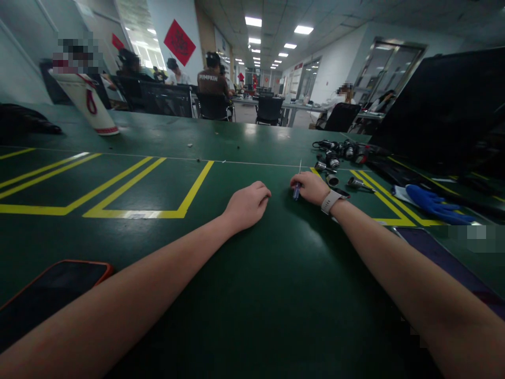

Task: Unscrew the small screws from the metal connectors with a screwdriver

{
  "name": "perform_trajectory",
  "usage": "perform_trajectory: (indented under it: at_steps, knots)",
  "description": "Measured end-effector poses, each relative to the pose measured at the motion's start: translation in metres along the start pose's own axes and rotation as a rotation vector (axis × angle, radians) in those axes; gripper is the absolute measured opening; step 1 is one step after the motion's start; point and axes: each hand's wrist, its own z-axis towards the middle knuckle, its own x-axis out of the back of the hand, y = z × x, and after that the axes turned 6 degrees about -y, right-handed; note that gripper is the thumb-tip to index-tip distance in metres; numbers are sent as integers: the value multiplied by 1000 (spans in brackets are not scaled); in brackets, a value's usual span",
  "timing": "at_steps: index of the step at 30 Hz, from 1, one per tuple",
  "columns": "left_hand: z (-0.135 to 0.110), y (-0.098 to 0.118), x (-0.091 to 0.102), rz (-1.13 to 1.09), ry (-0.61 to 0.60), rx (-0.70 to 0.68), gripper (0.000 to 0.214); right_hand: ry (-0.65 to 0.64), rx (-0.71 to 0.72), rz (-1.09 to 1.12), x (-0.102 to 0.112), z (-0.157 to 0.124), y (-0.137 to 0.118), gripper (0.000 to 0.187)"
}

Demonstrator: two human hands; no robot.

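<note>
Far left: orange-edged, flat black phone [55,287] is lying on the smooth green tabletop [252,300]. Beyond it, a tapered white container [83,100] with red trim is standing; contents cannot be made out. Centre: left hand [246,205] is resting, fingers loosely curled; palm hidden, so cannot tell whether it is holding anything. Right hand [310,187] is gripping the translucent bluish handle of a screwdriver [296,192], thin shaft pointing away. Right: rounded metal fittings [332,180] are lying nearby; farther right, a blue-and-white glove [428,200] is lying.
</note>
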Motion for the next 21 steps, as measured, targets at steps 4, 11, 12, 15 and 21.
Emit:
perform_trajectory:
  at_steps: [4, 11, 12, 15, 21]
  knots:
    - [1, 0, 0, 9, -25, -2, 22, 38, -182, -155, 2, 3, 15, 23]
    - [1, -2, -2, 21, -28, -14, 22, 87, -389, -314, 3, 1, 34, 23]
    - [1, -2, -2, 17, -28, -14, 22, 93, -407, -322, 2, 0, 36, 23]
    - [1, -2, -1, 14, -25, -6, 22, 114, -445, -324, 2, -2, 37, 22]
    - [1, -2, -2, 26, -27, -4, 22, 201, -554, -260, 21, 4, 48, 26]
